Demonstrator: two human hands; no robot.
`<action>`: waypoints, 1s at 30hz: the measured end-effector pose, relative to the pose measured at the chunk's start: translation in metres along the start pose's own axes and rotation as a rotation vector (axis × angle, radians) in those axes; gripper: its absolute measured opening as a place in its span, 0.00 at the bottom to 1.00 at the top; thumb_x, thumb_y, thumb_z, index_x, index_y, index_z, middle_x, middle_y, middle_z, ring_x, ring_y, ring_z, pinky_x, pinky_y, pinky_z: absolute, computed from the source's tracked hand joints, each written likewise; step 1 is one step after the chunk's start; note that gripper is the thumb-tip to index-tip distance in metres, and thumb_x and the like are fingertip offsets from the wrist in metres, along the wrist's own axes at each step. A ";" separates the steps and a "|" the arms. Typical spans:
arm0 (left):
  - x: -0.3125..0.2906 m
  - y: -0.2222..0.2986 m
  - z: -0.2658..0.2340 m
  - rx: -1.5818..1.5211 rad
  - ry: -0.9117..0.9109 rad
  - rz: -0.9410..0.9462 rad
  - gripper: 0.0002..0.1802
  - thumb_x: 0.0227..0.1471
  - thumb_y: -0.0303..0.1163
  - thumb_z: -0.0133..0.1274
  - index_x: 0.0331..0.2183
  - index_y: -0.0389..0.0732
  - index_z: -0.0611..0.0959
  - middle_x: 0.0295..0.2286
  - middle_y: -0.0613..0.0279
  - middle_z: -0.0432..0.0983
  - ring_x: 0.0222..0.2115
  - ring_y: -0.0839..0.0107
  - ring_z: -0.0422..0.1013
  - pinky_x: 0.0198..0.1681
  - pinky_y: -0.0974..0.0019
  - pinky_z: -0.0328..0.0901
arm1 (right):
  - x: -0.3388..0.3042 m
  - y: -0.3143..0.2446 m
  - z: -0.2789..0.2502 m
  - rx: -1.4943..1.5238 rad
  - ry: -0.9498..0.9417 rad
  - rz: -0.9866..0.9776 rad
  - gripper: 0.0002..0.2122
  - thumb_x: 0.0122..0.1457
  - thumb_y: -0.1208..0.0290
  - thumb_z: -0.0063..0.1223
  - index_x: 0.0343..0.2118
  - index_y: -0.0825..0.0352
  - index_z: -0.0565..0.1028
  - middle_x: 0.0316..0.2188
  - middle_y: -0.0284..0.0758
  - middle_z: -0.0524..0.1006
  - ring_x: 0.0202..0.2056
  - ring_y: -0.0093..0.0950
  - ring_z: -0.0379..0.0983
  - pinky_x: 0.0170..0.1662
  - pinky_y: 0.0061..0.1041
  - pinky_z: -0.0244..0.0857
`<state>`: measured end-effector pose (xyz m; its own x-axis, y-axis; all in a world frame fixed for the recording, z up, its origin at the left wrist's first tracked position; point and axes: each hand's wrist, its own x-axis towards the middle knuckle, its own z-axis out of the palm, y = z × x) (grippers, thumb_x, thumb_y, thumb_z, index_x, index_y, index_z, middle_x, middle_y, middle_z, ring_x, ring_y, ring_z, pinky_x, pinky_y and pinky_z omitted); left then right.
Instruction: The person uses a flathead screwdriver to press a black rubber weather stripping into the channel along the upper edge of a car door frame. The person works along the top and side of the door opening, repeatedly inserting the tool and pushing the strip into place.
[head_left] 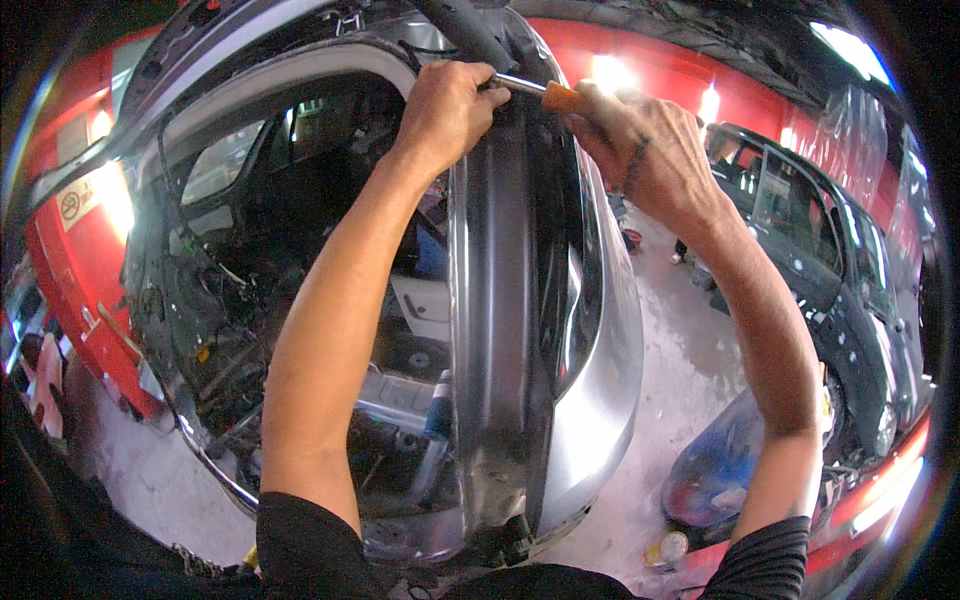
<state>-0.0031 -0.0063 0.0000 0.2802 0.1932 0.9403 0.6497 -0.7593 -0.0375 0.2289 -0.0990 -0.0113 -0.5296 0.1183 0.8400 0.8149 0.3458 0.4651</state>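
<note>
Here, the tool (521, 85) sits at the upper end of the car's pillar (497, 300): slim, straight, bright metal shaft, stubby orange handle, tip hidden by fingers. Right hand (645, 145): wrapped on the handle. Left hand (447, 112): thumb and fingers pinching the shaft's far end. Pillar is long, smooth grey metal; alongside, the glossy silver panel (598, 420) bulges over a pale, scuffed floor (685, 335).

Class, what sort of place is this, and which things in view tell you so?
Probably a car repair workshop: there is a partly stripped car body, an orange-handled tool in use on it, and a dark car nearby.
</note>
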 end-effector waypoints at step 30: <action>0.009 0.013 0.014 0.076 0.093 -0.119 0.15 0.57 0.37 0.61 0.29 0.32 0.85 0.18 0.51 0.78 0.18 0.68 0.70 0.26 0.59 0.63 | 0.114 0.138 0.103 0.011 0.276 -0.647 0.16 0.68 0.71 0.49 0.57 0.53 0.68 0.48 0.37 0.77 0.45 0.35 0.72 0.51 0.41 0.67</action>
<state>0.0181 -0.0053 0.0035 0.1337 0.2181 0.9667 0.7268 -0.6848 0.0540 0.2572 0.0577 0.1199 -0.8271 -0.3545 0.4362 0.3531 0.2763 0.8939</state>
